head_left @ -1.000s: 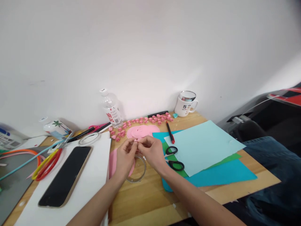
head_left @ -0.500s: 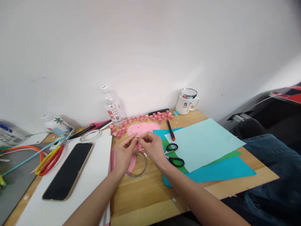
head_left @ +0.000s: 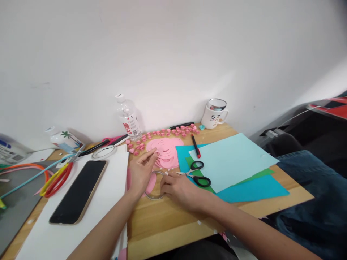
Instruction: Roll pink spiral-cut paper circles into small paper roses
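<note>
My left hand (head_left: 141,172) is raised over the left of the table, thumb and fingers pinched together. What lies between its fingertips is too small to make out. My right hand (head_left: 180,188) is lower, its fingers curled onto the right side of a roll of tape (head_left: 154,198) lying flat. A pink paper round partly shows under that roll. Just beyond my hands is a pile of pink paper spirals (head_left: 169,150). Small rolled pink paper pieces (head_left: 162,132) are scattered behind it. Black-handled scissors (head_left: 202,181) lie right of my right hand.
Light blue paper (head_left: 238,159) covers green and blue sheets at right, beside a red-capped pen (head_left: 195,146). A bottle (head_left: 129,121) and a mug (head_left: 213,117) stand by the wall. At left are a phone (head_left: 78,191) on white paper (head_left: 108,195) and red-and-yellow scissors (head_left: 63,180).
My hands were together at the pink pile. My right hand has come away, down toward me, onto the tape roll. My left hand stays pinched near the same spot.
</note>
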### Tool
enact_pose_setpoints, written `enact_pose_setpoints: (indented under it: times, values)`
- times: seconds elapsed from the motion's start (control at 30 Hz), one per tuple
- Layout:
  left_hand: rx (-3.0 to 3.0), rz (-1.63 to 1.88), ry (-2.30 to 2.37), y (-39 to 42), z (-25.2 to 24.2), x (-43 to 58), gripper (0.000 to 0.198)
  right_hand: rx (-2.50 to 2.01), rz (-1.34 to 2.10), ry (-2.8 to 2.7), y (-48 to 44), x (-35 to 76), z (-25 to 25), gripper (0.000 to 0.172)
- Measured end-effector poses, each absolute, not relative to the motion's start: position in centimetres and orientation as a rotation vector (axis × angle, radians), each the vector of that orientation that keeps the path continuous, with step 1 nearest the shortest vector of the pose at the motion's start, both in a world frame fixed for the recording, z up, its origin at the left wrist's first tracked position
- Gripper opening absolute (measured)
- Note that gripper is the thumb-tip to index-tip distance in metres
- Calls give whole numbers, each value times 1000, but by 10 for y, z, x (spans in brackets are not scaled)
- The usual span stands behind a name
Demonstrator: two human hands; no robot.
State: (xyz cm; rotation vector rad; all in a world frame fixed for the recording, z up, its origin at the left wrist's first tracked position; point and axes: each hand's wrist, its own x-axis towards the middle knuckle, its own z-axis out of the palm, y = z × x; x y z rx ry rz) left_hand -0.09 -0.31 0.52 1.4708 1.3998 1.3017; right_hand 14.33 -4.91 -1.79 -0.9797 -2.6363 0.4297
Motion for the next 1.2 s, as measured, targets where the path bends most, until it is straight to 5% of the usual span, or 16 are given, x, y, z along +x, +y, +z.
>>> enact_pose_setpoints:
  times: [0.37,0.67,0.87,1.03,1.2]
  values:
    - [1554,1290,1384,-13,17,3,26,-1046,1219,-1846,-29,181,20,17]
    - [1453,1292,1440,-17,19,7,26,-1049,1128,-1832,-30,167,16,15]
    - [1342,1419,1522,-13,18,3,31,-1003,1256,-1644,-32,173,30,38]
    - [1256,1470,1562,-9,20,1,39,-1327,744,-1938,-41,204,26,20]
    - [1203,1494,1597,-9,19,1,43,-1446,358,-2454,-55,222,2,33]
